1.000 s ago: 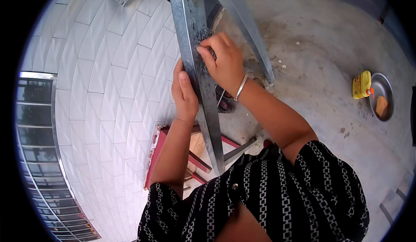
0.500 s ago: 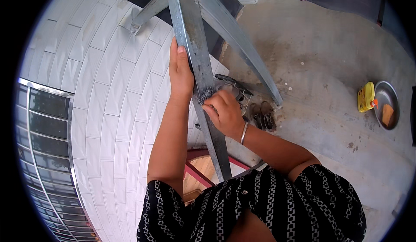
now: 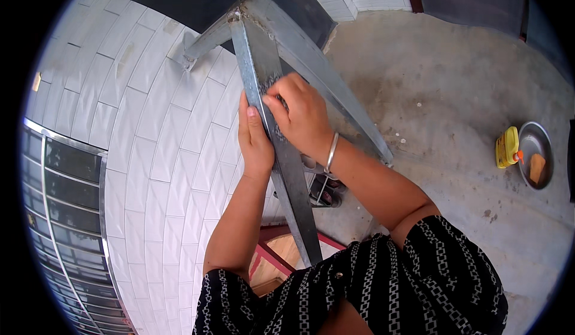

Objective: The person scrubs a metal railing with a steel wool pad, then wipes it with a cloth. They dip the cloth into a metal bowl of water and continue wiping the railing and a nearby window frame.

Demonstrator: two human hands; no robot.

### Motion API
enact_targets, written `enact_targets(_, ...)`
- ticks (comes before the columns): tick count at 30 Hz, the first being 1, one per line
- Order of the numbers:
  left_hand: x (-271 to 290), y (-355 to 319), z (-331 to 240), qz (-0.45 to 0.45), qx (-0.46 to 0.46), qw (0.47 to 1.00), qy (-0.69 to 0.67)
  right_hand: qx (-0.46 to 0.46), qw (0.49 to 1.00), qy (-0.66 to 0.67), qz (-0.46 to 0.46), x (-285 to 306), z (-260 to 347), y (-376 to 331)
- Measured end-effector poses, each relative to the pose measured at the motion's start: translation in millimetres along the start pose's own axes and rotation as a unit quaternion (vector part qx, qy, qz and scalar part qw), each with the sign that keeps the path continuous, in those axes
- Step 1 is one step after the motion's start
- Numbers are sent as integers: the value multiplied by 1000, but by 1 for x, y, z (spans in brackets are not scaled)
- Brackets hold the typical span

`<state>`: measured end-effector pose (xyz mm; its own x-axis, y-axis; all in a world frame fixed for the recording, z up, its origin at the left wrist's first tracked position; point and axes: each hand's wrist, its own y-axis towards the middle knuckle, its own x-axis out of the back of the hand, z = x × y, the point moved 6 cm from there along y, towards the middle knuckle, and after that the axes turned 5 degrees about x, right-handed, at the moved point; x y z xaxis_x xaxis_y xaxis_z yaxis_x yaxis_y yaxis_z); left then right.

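Observation:
A grey galvanized metal beam (image 3: 293, 185) slopes from the welded frame at the top down toward my body. My left hand (image 3: 256, 140) is closed round its left edge, with the thumb lying along that edge. On the beam's upper face my right hand (image 3: 302, 116) presses with bent fingers, a silver bangle (image 3: 332, 153) at its wrist. Between those fingers a dark steel wool scourer (image 3: 281, 102) shows only in part. Pale, wet-looking specks mark the metal beside the fingers.
Two more metal legs, one braced at the white tiled wall (image 3: 144, 149) and one reaching the concrete floor (image 3: 443, 179), join the beam. Shoes on a small rack lie beneath. At right stand a yellow bottle (image 3: 506, 148) and a steel basin (image 3: 544, 140) holding an orange-brown piece.
My right hand has moved up the beam with the scourer, which its fingers now mostly cover. The whole view has shifted, so the beam sits slightly lower. My left hand keeps its hold.

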<state>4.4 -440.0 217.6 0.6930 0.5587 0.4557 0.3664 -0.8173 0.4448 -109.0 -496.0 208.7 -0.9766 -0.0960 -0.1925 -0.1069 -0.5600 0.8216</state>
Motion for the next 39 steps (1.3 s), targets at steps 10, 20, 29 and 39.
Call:
enact_targets(10, -3, 2, -10, 16, -29, 999, 18, 23, 1000, 1, 19, 5, 0, -3)
enact_targets(20, 5, 6, 12, -4, 0, 1000, -11, 64, 996, 0, 59, -1, 3, -18)
enact_targets(29, 8, 3, 11, -27, 5, 1000, -9, 88, 990, 0, 109, -3, 15, -38)
enact_targets(39, 18, -2, 2, -64, -51, 996, 33, 106, 988, -79, 81, -9, 17, 7)
